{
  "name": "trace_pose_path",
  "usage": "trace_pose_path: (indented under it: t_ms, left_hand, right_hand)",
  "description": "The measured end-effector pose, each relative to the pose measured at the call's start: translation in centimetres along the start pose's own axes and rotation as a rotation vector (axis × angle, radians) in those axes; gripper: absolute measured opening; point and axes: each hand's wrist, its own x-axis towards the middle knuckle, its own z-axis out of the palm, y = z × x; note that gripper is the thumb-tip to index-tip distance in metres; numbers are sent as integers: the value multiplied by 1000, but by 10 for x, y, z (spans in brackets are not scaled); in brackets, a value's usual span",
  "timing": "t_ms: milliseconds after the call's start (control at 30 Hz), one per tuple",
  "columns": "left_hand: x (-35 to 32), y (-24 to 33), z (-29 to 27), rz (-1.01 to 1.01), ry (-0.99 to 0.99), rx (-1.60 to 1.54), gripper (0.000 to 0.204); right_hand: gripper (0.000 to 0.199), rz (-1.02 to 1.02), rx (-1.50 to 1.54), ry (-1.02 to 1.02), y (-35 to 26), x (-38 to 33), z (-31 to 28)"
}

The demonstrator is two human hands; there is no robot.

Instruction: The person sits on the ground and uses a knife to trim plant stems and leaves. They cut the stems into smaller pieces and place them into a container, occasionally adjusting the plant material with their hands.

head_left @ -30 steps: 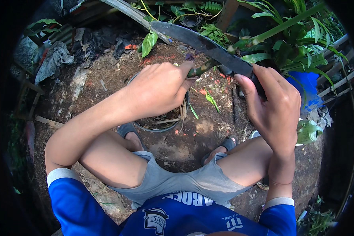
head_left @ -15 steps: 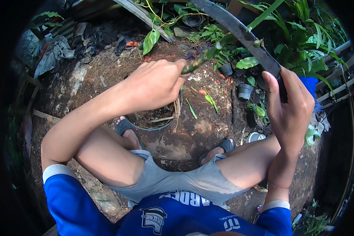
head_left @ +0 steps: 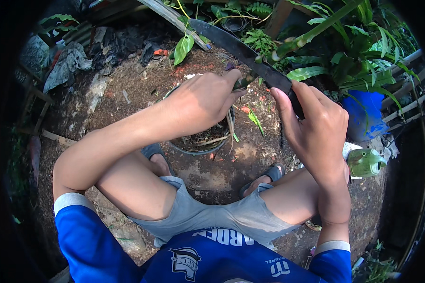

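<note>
Left hand: fingers clenched on lower end of green stem, upper centre; long axis runs to upper right. Right hand, farther from that end, grips dark blade, which crosses the stem, pointing upper left; contact unclear. Round pot, mid-frame: soil, dry stalks. Green container, right: contents unseen.

Green stem, its near end invisible inside left fingers
</note>
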Motion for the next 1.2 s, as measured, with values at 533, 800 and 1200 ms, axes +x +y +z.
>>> trace_pose_path:
  t_ms: [533,800,1200]
  left_hand:
    - [13,9,18,171,106,-383,30]
    - [13,14,20,-42,69,-433,30]
    - [11,9,34,-98,115,-421,40]
  right_hand:
    - [30,43,56,1,2,10,-15]
    - [27,70,62,-6,6,10,-14]
    - [36,55,-16,-37,-2,11,-7]
